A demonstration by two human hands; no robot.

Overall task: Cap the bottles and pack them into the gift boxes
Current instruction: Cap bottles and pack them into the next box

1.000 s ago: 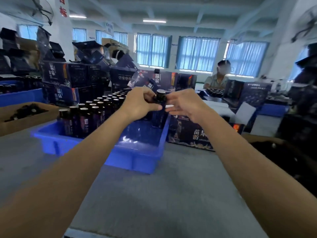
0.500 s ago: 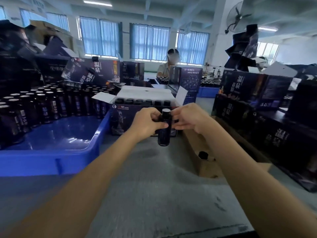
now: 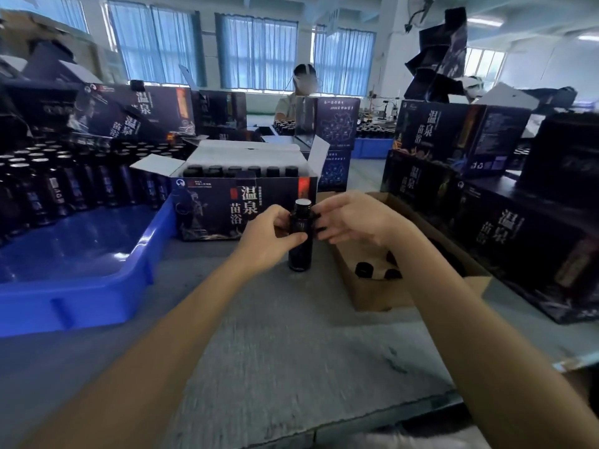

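Observation:
A dark bottle (image 3: 300, 251) with a black cap stands upright above the grey table, in front of an open dark gift box (image 3: 240, 205). My left hand (image 3: 270, 236) grips the bottle's upper body. My right hand (image 3: 351, 218) is at the bottle's neck on the right side, fingers fairly straight, touching just below the cap. The gift box holds a row of capped bottles (image 3: 241, 171) and its white flaps stand open.
A blue crate (image 3: 97, 286) at left holds many dark bottles (image 3: 64, 186). A brown cardboard box (image 3: 382, 293) with loose black caps (image 3: 364, 269) sits at right. Closed gift boxes (image 3: 505, 228) are stacked right and behind. A person (image 3: 303, 89) sits across.
The view swung right from the blue crate to the open gift box. Both hands carried the bottle along and lowered it; my right fingers have loosened at the cap.

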